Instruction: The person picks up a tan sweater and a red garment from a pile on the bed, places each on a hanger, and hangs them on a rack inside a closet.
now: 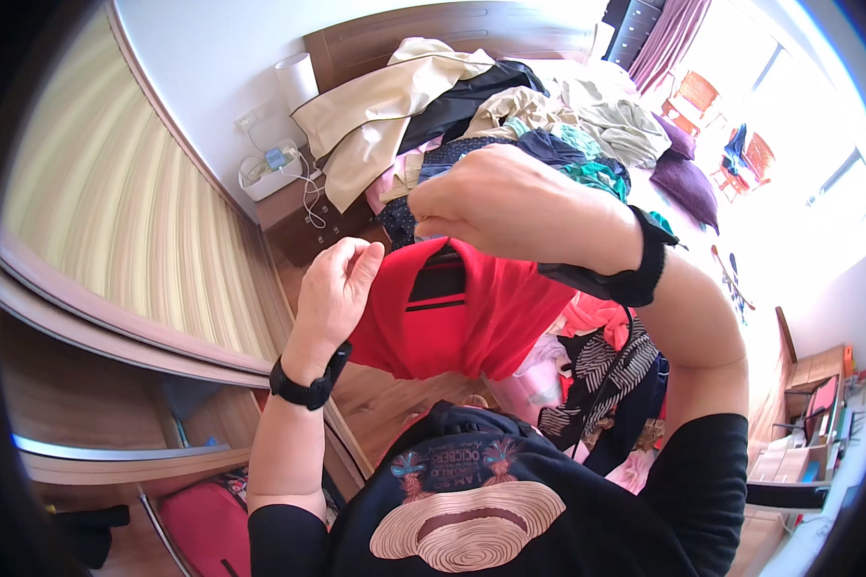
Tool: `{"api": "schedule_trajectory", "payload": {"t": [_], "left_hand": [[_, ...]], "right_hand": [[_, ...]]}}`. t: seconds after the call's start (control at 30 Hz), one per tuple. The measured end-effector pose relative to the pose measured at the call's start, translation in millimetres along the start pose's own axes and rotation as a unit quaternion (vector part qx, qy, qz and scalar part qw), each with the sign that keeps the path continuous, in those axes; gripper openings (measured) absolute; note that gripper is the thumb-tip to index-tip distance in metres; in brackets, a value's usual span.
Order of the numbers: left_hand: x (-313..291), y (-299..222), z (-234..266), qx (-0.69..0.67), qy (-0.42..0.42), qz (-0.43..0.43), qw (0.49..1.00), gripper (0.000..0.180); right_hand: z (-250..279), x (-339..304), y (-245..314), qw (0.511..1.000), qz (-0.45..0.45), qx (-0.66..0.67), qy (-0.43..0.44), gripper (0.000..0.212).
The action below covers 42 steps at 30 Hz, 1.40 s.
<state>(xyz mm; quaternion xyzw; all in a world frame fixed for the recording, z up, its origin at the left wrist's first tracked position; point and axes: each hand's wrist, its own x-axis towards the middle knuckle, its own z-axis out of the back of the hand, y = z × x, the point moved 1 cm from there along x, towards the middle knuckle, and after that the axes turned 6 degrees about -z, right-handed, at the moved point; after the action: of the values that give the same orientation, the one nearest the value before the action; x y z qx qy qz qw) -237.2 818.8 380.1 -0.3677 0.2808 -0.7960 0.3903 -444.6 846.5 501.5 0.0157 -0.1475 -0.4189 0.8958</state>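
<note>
Red garment [496, 308], lwr edge over flr [368, 396]; R fingers [435, 200] grip hanger [442, 258], L fingers [344, 254]' hold unclear.

Home bedroom: wooden headboard [356, 50], nightstand [291, 229], purple pillows [685, 192], curtain [666, 46], wardrobe [125, 221].

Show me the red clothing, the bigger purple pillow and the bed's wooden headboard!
Red garment [443, 341], head view: middle of its hanging cloth.
Bigger purple pillow [685, 190], head view: middle of its face.
Wooden headboard [481, 27], head view: middle of its front.

Above the frame's centre, the right hand [486, 197] is curled; lower left, the left hand [335, 287] has its thumb [367, 266] upward.
</note>
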Motion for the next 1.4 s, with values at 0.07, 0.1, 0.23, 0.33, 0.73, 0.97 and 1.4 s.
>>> {"api": "schedule_trajectory", "payload": {"t": [0.07,0.1,0.23,0.33,0.73,0.97,1.4], "left_hand": [[3.4,2.2,-3.8,0.019,0.017,-0.012,1.000,0.023],[4.3,7.3,-5.6,-0.052,0.043,0.039,0.997,0.020],[10.8,3.5,-10.9,-0.153,0.085,0.116,0.978,0.010],[11.5,7.7,-17.9,-0.178,0.064,0.118,0.975,0.010],[16.5,21.6,-27.5,-0.089,-0.002,0.052,0.995,0.012],[2.4,-5.4,-24.1,0.017,0.152,-0.034,0.988,0.023],[1.2,-8.7,-9.1,-0.122,-0.003,0.037,0.992,0.018]], "right_hand": [[-2.4,-2.5,-0.3,1.000,0.013,0.010,-0.022,0.017],[-2.5,-3.3,0.7,1.000,0.019,-0.003,-0.016,0.017],[-6.8,-7.9,-4.0,0.998,0.050,-0.040,-0.027,0.012],[-6.1,-12.6,-5.0,0.998,0.043,-0.051,-0.019,0.006],[1.3,-21.5,-6.1,0.998,0.028,-0.033,-0.045,0.010],[0.5,-27.2,-25.8,0.997,0.015,0.039,-0.072,0.014],[-127.1,-78.4,-50.2,0.759,-0.265,0.440,-0.399,0.015]]}}
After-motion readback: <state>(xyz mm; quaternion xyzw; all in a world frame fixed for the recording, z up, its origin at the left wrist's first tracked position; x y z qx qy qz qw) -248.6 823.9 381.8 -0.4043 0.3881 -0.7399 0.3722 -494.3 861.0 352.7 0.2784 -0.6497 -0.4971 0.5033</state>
